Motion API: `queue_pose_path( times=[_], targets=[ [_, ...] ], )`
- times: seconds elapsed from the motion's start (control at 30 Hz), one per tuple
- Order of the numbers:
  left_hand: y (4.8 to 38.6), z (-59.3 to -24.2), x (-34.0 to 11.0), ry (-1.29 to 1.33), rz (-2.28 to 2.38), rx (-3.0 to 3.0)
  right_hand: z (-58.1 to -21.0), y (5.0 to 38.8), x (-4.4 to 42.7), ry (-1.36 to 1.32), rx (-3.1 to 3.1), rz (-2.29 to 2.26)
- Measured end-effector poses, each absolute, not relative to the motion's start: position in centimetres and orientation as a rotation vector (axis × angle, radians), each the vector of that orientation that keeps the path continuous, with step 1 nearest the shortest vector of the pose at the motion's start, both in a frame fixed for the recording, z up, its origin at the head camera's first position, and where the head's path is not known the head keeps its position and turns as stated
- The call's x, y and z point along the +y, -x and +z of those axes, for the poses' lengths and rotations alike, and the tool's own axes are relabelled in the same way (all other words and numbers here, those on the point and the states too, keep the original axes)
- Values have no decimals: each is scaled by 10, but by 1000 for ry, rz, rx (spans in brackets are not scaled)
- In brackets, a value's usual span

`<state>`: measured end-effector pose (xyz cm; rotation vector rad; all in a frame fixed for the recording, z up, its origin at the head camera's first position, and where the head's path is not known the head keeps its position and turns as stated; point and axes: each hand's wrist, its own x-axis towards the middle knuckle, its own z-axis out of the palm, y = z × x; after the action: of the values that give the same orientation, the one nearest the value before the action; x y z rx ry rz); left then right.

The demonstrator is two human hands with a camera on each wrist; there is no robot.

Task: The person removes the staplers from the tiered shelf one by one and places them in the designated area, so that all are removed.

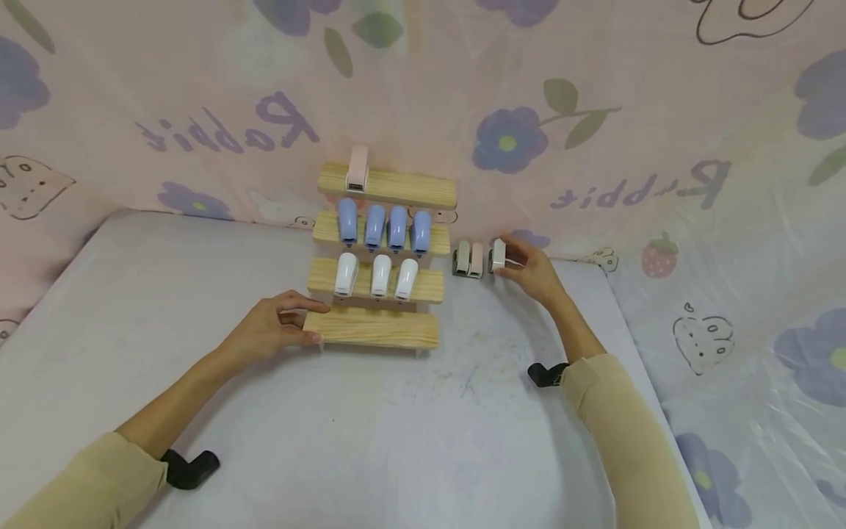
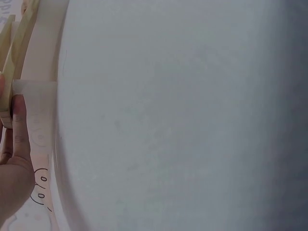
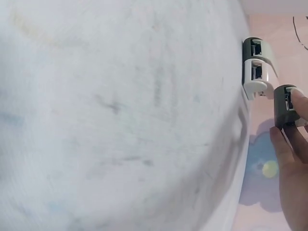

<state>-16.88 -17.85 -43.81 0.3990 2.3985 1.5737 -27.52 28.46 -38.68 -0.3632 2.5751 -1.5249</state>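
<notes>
At the left end of the lowest wooden shelf (image 1: 371,330), my left hand (image 1: 267,330) grips the board between thumb and fingers; in the left wrist view that hand (image 2: 18,163) is at the board's end (image 2: 6,103). My right hand (image 1: 534,273) pinches a small grey-and-white stapler (image 1: 498,256), also seen in the right wrist view as a dark-based stapler (image 3: 285,106) between thumb and fingers (image 3: 284,149). Just left of it stand a grey-green stapler (image 1: 463,258) and a pink one (image 1: 476,259), side by side.
The tiered rack holds a pink stapler (image 1: 358,168) on top, several blue staplers (image 1: 374,225) below, then three white ones (image 1: 380,275). Behind is a printed curtain (image 1: 410,88). Black wrist mounts (image 1: 192,469) are strapped on both arms.
</notes>
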Motion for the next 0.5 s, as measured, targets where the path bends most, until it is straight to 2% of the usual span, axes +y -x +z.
queue_pose_path(
  times=[0.2,0.5],
  targets=[
    [166,-436,-179,-410,1610,2368,-405,286,289,314,2559,-1517],
    [169,-438,-180,-420,1576,2398,-407,291,283,320,2571,-1469]
  ],
)
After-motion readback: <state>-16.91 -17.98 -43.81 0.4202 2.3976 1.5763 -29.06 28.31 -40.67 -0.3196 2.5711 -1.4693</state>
